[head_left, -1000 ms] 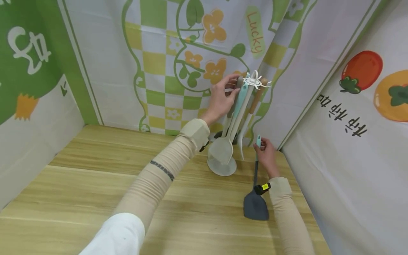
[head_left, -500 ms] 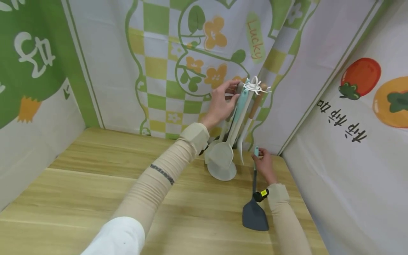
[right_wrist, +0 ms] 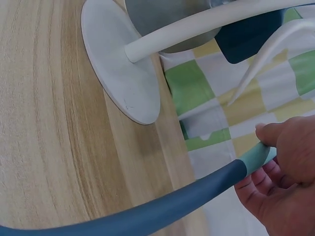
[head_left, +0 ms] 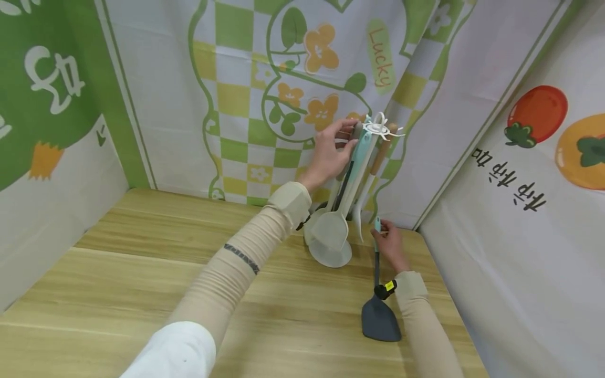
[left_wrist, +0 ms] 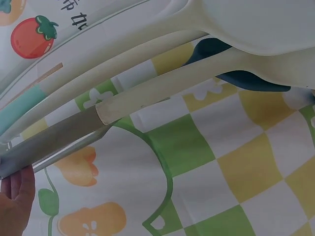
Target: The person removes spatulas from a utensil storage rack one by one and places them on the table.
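My left hand (head_left: 331, 152) holds the top end of a grey handle (left_wrist: 54, 140) on the white utensil rack (head_left: 378, 128). In the left wrist view this handle continues into a cream shaft and a cream head partly cut off at the right. My right hand (head_left: 391, 244) grips a turner (head_left: 380, 320) by its teal handle, the dark blade hanging toward the front of the table. Thumb and fingers close round that handle in the right wrist view, where the blade lies outside the picture. A cream round-headed utensil (head_left: 331, 231) hangs in front on the rack.
The rack's round white base (right_wrist: 123, 73) stands on the wooden table (head_left: 165, 294), near the back edge. A wooden-handled utensil (head_left: 383, 155) with a curved white end hangs on its right. Printed cloth (head_left: 233, 100) covers the wall behind and the right wall.
The right hand and turner have shifted slightly left and toward the front relative to the rack. A second cream head now shows left of the front one. The left hand stays at the handle.
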The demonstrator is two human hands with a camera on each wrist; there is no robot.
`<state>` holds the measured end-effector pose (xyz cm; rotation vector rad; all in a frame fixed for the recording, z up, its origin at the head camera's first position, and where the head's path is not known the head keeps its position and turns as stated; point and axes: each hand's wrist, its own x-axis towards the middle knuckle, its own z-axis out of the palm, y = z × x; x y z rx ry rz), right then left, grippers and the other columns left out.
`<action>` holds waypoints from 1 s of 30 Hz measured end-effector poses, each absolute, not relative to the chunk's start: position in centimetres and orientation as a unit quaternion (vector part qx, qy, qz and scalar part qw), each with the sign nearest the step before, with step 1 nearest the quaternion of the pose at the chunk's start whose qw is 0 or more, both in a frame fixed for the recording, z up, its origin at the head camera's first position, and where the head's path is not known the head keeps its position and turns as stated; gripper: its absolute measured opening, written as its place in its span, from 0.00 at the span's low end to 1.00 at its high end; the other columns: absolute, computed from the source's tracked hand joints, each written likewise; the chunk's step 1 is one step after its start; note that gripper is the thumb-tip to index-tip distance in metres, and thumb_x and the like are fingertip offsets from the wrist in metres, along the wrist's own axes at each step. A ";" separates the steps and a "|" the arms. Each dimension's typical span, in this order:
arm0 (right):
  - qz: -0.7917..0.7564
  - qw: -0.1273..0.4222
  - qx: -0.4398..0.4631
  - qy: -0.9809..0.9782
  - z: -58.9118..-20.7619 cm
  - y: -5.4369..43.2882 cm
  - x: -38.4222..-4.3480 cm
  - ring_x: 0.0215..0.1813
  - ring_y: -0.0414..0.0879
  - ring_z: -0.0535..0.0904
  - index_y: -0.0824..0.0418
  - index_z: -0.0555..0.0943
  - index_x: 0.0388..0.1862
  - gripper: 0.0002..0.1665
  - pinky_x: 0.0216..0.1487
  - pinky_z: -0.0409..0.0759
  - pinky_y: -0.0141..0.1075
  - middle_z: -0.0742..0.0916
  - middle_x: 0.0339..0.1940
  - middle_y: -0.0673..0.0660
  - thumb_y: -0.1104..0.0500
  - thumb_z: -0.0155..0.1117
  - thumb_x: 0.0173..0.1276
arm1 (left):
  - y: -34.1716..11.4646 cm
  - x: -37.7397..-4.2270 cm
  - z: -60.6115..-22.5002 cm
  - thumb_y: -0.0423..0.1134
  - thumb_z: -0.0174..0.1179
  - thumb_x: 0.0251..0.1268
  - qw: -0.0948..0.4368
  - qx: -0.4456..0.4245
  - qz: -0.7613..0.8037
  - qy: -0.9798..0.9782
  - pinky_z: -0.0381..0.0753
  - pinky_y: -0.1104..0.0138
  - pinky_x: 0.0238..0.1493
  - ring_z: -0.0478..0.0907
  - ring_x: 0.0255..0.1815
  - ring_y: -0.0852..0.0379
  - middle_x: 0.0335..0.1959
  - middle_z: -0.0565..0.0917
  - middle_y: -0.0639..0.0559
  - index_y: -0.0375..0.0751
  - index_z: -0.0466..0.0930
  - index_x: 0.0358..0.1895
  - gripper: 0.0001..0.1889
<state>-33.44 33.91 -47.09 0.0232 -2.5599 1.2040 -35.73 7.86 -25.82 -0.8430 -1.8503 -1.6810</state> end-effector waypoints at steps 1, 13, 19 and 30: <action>0.418 0.155 0.013 -0.895 -47.2 33.9 -33.5 0.42 0.59 0.82 0.79 0.72 0.65 0.27 0.34 0.77 0.27 0.82 0.52 0.77 0.66 0.63 0.72 | 7.9 -35.7 -25.8 0.22 0.62 0.67 0.248 -0.310 -0.617 -0.680 0.87 0.66 0.52 0.84 0.52 0.45 0.53 0.84 0.35 0.31 0.76 0.63 0.21; 0.394 0.092 0.003 -0.915 -47.6 33.6 -33.4 0.50 0.67 0.82 0.78 0.70 0.68 0.27 0.36 0.80 0.30 0.80 0.57 0.78 0.67 0.60 0.73 | 8.0 -35.9 -26.0 0.22 0.63 0.66 0.246 -0.306 -0.622 -0.677 0.87 0.67 0.52 0.84 0.52 0.45 0.53 0.84 0.35 0.32 0.76 0.63 0.22; 0.402 0.073 0.010 -0.913 -47.6 33.3 -33.3 0.50 0.68 0.82 0.80 0.69 0.68 0.29 0.39 0.84 0.35 0.80 0.57 0.79 0.69 0.61 0.71 | 7.8 -35.7 -25.9 0.22 0.63 0.66 0.246 -0.306 -0.628 -0.672 0.87 0.65 0.52 0.85 0.51 0.44 0.52 0.84 0.35 0.31 0.78 0.62 0.21; 0.381 0.082 0.047 -0.920 -48.7 33.0 -33.7 0.52 0.71 0.81 0.83 0.72 0.61 0.26 0.49 0.87 0.49 0.81 0.53 0.80 0.74 0.61 0.66 | 7.6 -35.4 -25.7 0.22 0.63 0.66 0.224 -0.308 -0.630 -0.677 0.86 0.69 0.52 0.84 0.51 0.45 0.53 0.84 0.36 0.31 0.78 0.62 0.21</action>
